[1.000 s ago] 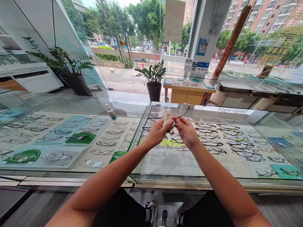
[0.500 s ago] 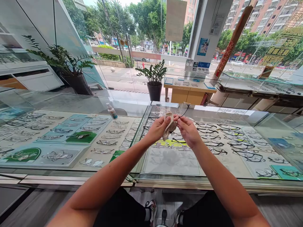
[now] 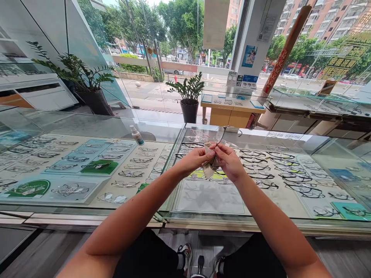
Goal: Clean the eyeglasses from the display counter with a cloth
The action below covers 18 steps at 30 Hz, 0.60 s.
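Observation:
Both my hands meet above the glass display counter [image 3: 208,197], fingers closed together. My left hand [image 3: 197,159] pinches a beige cleaning cloth [image 3: 208,170], which hangs below the fingers. My right hand [image 3: 231,162] grips a pair of eyeglasses [image 3: 222,135] with a thin dark frame. One part of the glasses sticks up beyond my fingertips, a temple reaching to the right. The rest of the glasses, near the cloth, is largely hidden by my fingers.
Under the counter glass lie rows of eyeglasses [image 3: 301,177]. A white spray bottle [image 3: 136,135] stands on the counter to the left. Beyond it are a potted plant [image 3: 189,110], a larger potted plant [image 3: 94,102] and a wooden cabinet [image 3: 232,116] by the window.
My left hand has turned and moved closer to my right, its fingers now against the right fingertips. The cloth has shifted right and lower. The glasses have rotated, their raised part changing angle.

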### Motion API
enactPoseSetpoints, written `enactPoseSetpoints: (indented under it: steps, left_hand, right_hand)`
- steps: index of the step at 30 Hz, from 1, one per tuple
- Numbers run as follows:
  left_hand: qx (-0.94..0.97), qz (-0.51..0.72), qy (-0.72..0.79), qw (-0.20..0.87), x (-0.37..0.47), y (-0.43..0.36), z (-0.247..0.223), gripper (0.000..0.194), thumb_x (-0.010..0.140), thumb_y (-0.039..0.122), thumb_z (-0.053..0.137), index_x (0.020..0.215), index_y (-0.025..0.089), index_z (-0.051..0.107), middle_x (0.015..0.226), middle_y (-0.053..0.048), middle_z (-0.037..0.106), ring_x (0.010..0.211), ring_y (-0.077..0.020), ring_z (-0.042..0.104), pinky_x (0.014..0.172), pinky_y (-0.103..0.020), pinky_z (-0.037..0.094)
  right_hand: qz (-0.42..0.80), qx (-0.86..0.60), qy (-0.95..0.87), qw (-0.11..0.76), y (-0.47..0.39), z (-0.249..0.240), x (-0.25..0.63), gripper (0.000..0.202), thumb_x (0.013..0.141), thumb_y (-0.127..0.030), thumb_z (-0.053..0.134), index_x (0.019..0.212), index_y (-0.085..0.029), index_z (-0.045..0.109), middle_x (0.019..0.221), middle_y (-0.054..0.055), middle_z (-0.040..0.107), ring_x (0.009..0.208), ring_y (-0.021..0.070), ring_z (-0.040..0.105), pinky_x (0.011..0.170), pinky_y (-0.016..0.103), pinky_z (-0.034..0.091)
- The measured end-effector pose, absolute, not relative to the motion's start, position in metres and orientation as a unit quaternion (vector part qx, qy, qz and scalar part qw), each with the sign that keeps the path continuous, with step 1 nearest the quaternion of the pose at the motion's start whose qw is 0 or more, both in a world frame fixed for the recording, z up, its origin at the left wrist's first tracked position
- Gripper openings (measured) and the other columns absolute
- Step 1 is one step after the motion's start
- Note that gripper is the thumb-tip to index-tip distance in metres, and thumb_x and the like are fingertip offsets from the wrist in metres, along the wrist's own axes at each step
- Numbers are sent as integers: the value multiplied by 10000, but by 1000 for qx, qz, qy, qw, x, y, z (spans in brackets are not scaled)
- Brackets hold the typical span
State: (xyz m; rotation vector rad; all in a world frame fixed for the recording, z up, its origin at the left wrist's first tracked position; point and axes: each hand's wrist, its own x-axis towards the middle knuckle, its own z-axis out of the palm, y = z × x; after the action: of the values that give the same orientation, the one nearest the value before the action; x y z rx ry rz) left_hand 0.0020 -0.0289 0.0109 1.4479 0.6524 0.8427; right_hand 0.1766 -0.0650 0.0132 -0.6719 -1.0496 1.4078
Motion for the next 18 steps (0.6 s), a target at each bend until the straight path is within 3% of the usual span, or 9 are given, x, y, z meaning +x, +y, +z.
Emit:
enactPoseSetpoints:
  steps: [6, 12, 18]
  left_hand:
    - [565, 375, 270, 683, 6, -31, 13, 661, 609, 678, 1034, 917, 135, 815, 859, -54, 754, 838, -171, 661, 792, -273, 480]
    - [531, 408, 278, 689, 13, -38, 11, 676, 627, 706, 1013, 825, 119, 742, 750, -7, 679, 649, -101, 583, 642, -242, 471]
    - [536, 456, 284, 651, 15, -40, 11, 703, 713, 788, 925, 839, 125, 729, 712, -8, 678, 609, -96, 577, 578, -221, 446]
  right_hand:
    - [607, -282, -441, 599, -65, 12, 174, 387, 705, -592, 1004, 896, -283, 872, 1179, 19, 838, 1078, 224, 734, 964, 322, 601]
    - [597, -274, -447, 607, -64, 9, 171, 382, 732, -599, 986, 924, -287, 877, 1185, 20, 847, 1161, 235, 737, 1093, 344, 577]
    - [556, -278, -490, 611, -64, 7, 171, 354, 839, -576, 920, 1069, -308, 899, 1147, 6, 868, 1223, 236, 747, 1233, 365, 502]
